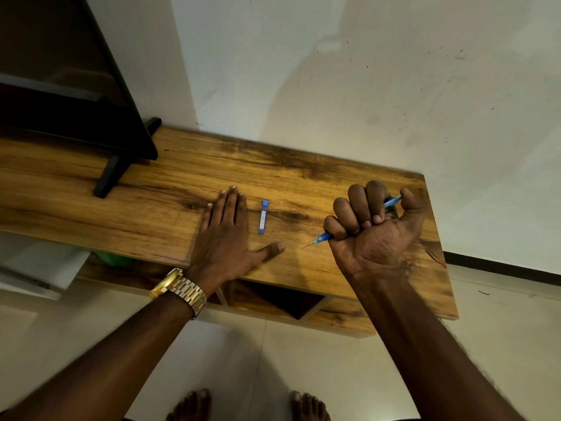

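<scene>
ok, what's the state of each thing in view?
Left hand: flat, palm down on the table, fingers straight.
Right hand: fist gripping the pencil.
Pencil: held in the fist, thin tip out, pointing left.
Lead case: lying flat between the hands, untouched.
TV: upright on its stand, screen dark.
Watch: on the left wrist.

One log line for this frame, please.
left hand: flat on brown wooden tabletop | right hand: fist grips blue mechanical pencil, tip pointing left | slim blue plastic tube: lying between hands, untouched
</scene>
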Demonstrator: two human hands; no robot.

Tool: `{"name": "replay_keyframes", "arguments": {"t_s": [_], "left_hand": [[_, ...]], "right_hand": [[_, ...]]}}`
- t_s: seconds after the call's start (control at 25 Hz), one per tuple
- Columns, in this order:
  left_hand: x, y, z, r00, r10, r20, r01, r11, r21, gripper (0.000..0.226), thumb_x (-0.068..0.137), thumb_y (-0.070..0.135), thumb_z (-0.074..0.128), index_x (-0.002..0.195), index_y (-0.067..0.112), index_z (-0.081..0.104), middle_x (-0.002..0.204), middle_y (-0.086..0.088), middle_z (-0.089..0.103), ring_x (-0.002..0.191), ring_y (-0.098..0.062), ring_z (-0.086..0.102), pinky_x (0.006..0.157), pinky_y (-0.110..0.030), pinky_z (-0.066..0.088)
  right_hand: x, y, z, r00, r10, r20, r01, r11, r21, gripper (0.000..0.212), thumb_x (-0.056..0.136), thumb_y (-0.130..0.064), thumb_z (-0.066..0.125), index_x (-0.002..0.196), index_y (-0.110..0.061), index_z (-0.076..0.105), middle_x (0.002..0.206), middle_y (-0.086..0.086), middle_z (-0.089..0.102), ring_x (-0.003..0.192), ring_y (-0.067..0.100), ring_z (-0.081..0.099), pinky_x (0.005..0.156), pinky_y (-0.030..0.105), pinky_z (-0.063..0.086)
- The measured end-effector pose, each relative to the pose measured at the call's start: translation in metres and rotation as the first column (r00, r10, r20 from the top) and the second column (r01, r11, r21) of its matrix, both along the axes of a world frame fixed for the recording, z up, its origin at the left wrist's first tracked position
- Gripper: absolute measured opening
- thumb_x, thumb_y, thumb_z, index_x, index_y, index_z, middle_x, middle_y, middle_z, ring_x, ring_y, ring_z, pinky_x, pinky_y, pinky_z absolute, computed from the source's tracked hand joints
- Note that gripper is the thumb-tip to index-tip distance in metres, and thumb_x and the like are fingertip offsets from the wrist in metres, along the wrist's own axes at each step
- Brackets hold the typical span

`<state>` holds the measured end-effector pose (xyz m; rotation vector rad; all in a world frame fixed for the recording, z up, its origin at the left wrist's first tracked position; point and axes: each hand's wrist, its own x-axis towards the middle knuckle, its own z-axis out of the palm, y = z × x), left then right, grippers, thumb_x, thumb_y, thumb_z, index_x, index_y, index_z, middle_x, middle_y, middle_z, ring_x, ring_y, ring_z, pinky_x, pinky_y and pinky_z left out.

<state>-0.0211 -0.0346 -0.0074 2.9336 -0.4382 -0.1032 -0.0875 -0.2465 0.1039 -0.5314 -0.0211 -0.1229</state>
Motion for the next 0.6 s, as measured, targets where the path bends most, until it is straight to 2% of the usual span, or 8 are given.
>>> {"name": "replay_keyframes", "arguments": {"t_s": [0.2,0.32,0.4,0.44,0.48,0.52,0.56,0.6], "left_hand": [[0.0,0.001,0.0,1.0,0.001,0.005,-0.001,1.0,-0.006,0.148,0.067,0.111,0.017,0.173,0.011,-0.008,0.182,-0.011,-0.017,0.17,-0.028,-0.012,0.137,-0.05,0.0],[0.002,0.002,0.0,1.0,0.01,-0.021,-0.011,0.999,-0.037,0.15,0.065,0.113,0.016,0.173,0.011,-0.009,0.182,-0.011,-0.018,0.169,-0.027,-0.013,0.136,-0.049,-0.002],[0.003,0.005,0.004,0.997,0.005,-0.071,-0.01,0.997,-0.082,0.152,0.062,0.114,0.017,0.173,0.014,-0.009,0.182,-0.008,-0.019,0.169,-0.026,-0.015,0.135,-0.049,-0.003],[0.004,0.007,0.009,0.994,0.002,-0.107,-0.018,0.99,-0.14,0.149,0.064,0.113,0.022,0.174,0.016,-0.005,0.183,-0.007,-0.015,0.17,-0.025,-0.011,0.136,-0.05,0.001],[0.004,0.01,0.017,0.991,0.005,-0.131,-0.036,0.971,-0.238,0.14,0.069,0.108,0.034,0.174,0.019,0.005,0.184,-0.006,-0.002,0.17,-0.026,0.0,0.136,-0.052,0.011],[0.004,0.014,0.026,0.992,0.01,-0.123,-0.055,0.926,-0.374,0.124,0.076,0.098,0.05,0.171,0.023,0.025,0.181,-0.006,0.021,0.167,-0.026,0.022,0.132,-0.053,0.029],[0.004,0.017,0.035,0.998,0.013,-0.06,-0.043,0.843,-0.537,0.098,0.081,0.087,0.063,0.157,0.027,0.051,0.165,-0.003,0.051,0.151,-0.021,0.05,0.118,-0.048,0.049],[0.001,0.019,0.044,1.0,0.016,0.026,0.006,0.737,-0.676,0.07,0.082,0.077,0.072,0.132,0.028,0.071,0.136,0.005,0.073,0.123,-0.012,0.069,0.098,-0.037,0.06]], "right_hand": [[0.0,-0.001,0.001,1.0,-0.005,0.005,0.005,1.0,0.007,0.046,0.092,-0.05,0.034,0.057,-0.021,0.026,0.052,-0.005,0.02,0.045,0.011,0.015,0.048,0.022,0.013],[0.001,-0.002,-0.001,1.0,-0.014,0.005,0.014,0.999,0.032,0.048,0.097,-0.048,0.028,0.057,-0.021,0.027,0.052,-0.005,0.02,0.045,0.011,0.015,0.047,0.022,0.013],[0.001,-0.003,-0.002,0.999,-0.039,0.004,0.039,0.996,0.076,0.055,0.101,-0.052,0.023,0.055,-0.022,0.03,0.052,-0.006,0.02,0.045,0.01,0.016,0.045,0.022,0.016],[0.001,-0.004,-0.002,0.999,-0.051,0.003,0.05,0.993,0.107,0.056,0.1,-0.052,0.026,0.054,-0.021,0.034,0.053,-0.006,0.02,0.045,0.01,0.017,0.045,0.023,0.018],[0.001,-0.006,-0.002,0.998,-0.064,0.003,0.063,0.989,0.137,0.054,0.096,-0.052,0.032,0.053,-0.02,0.037,0.053,-0.006,0.02,0.045,0.01,0.017,0.044,0.023,0.02],[0.001,-0.009,-0.001,0.997,-0.08,0.003,0.078,0.982,0.17,0.051,0.092,-0.051,0.037,0.052,-0.019,0.039,0.053,-0.006,0.02,0.045,0.011,0.018,0.043,0.023,0.021],[0.001,-0.012,-0.001,0.996,-0.092,0.005,0.089,0.974,0.207,0.049,0.089,-0.05,0.04,0.052,-0.018,0.04,0.053,-0.006,0.02,0.045,0.011,0.018,0.042,0.023,0.022],[0.001,-0.015,-0.001,0.994,-0.105,0.009,0.099,0.965,0.244,0.047,0.088,-0.049,0.042,0.052,-0.018,0.041,0.052,-0.006,0.02,0.045,0.01,0.018,0.041,0.022,0.022]]}}
